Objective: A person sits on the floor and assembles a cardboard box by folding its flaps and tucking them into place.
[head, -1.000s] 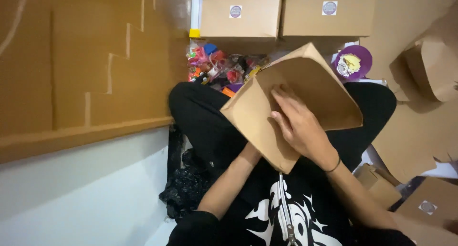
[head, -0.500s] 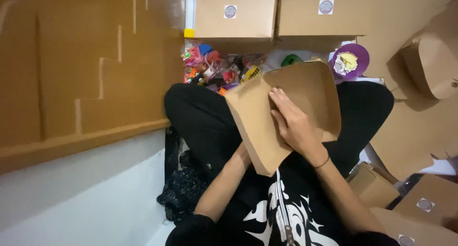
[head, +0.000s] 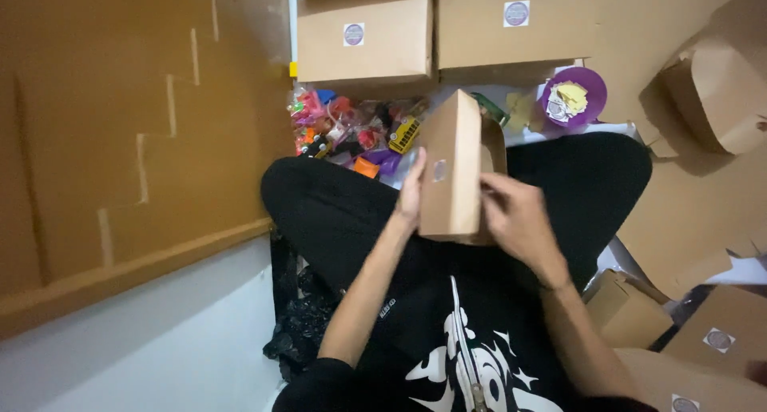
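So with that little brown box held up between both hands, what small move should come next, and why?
Probably press the side flap flat: the left hand braces one face of the cardboard box while the right hand works its far side, which looks not fully closed.

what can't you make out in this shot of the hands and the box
1. Head view: the inside of the brown cardboard box is hidden by its own walls.
2. Right hand: its fingertips are lost behind the box.
3. Left hand: only its edge shows, palm against the box.
4. Small toys in the pile are too small and jumbled to identify, and the box covers some.
5. Round stickers on the stacked boxes are too small to read.
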